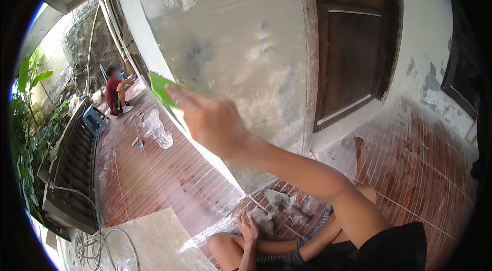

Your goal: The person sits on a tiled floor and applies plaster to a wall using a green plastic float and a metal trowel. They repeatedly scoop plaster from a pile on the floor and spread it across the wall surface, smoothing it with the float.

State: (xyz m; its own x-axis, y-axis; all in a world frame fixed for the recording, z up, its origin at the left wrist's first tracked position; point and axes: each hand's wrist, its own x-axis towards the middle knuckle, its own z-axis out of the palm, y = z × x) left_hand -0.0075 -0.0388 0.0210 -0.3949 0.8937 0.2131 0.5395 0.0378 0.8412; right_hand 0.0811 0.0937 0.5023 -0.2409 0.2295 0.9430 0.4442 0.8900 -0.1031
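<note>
My right arm reaches up and across to the left, and my right hand (218, 125) grips a flat green plastic scraper (162, 88). One edge of it looks toothed. The scraper is at the white corner edge of a patchy grey plastered wall (241, 45); whether it touches the wall I cannot tell. Low down, above my bent knee, my left hand (248, 228) holds nothing, its fingers extended and slightly apart. Beside it on the tiles sits a crumpled grey plastic bag (264, 221), with another pale grey lump (277, 199) just beyond.
Red-brown striped tiles (148, 179) carry white dust. A dark wooden door (353, 56) stands to the right of the wall. At the far left a person in a dark red shirt (114, 91) squats near a blue stool (94, 120). A hose (130, 243) coils below a dark balustrade (77, 179).
</note>
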